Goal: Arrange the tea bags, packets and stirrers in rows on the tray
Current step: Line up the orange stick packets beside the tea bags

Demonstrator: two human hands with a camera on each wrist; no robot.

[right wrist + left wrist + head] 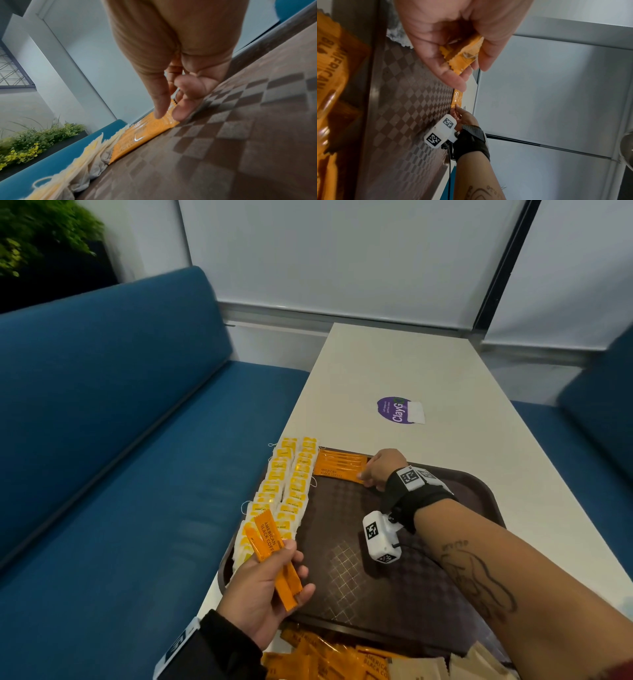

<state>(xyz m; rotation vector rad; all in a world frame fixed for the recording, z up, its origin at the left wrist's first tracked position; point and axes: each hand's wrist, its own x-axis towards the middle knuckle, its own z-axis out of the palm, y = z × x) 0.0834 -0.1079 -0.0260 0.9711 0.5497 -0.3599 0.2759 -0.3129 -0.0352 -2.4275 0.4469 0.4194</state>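
The right hand [382, 469] pinches the end of a coffee packet [339, 470] lying at the tray's [359, 542] twelve o'clock edge. The left hand [263, 594], at seven o'clock, clasps spare packets [274, 556].

The loose pile of orange coffee sachets [329, 659] runs off the bottom edge of the head view, as do the beige packets [455, 662] beside it. The right hand [382, 469] covers the near ends of the laid sachets [339, 465], its fingertips mostly hidden. Tea bag [284, 491] lettering is too small to read.
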